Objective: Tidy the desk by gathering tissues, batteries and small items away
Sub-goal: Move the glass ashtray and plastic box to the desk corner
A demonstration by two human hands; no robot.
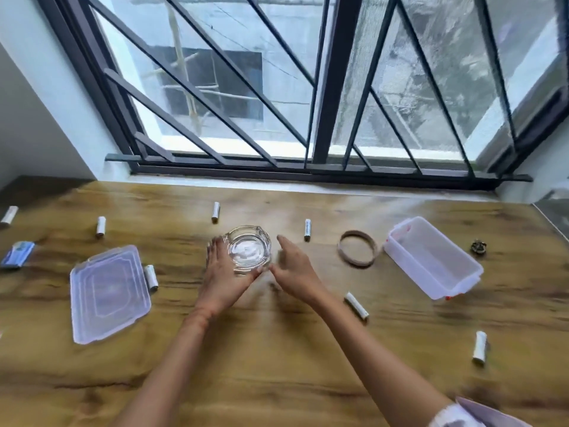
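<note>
- seven white batteries (307,229) lie scattered on the wooden desk (277,359), well apart from one another; one of them, the battery by the lid (151,278), touches or nearly touches the lid's right edge, and the battery near the right forearm (356,305) lies at a slant just beside that arm.
- a blue and white tissue packet (17,254) sits at the desk's far left edge.
- a glass ashtray (248,249) stands at the middle of the desk, between the two hands.
- the left hand (221,272) cups the ashtray: its fingers run along the left side and its thumb curves along the near rim, so it has hold of the glass.
- the right hand (292,266) is blurred, spread with the fingers fairly straight, just right of the ashtray; it holds nothing that shows, and whether it touches the glass cannot be told.
- a clear plastic lid (109,292) lies flat to the left of the hands.
- a clear plastic box (409,268) with red clips stands open on the right, nothing showing inside it.
- a thin tan ring (357,263) lies flat between the ashtray and the box, just beside the box's left corner.
- a small dark object (478,246), too blurred to name, sits right of the box.
- a barred window (326,87) runs along the far edge of the desk.
</note>
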